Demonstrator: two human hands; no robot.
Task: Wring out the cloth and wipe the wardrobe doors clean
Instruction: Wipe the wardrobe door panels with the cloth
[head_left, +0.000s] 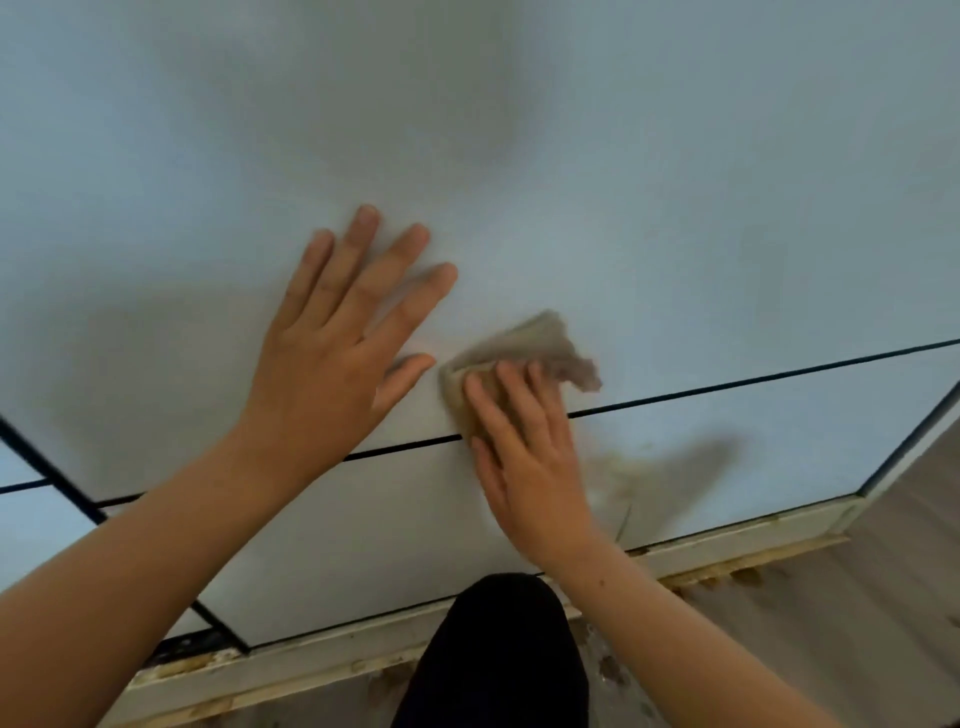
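A pale blue-white wardrobe door (571, 182) fills most of the view, crossed by a thin dark seam. My left hand (343, 338) lies flat against the door with its fingers spread. Just to its right, my right hand (524, 457) presses a crumpled beige-grey cloth (524, 348) onto the door, straight fingers on top of it. The cloth straddles the seam, and part of it is hidden under my fingers.
A lower door panel (374, 530) sits under the seam, ending in a worn white base strip (727, 540) with chipped, stained edges. Grey wood-look floor (857, 623) lies at the lower right. My dark-clad knee (498, 654) is close to the base. Another door (26, 519) adjoins at the left.
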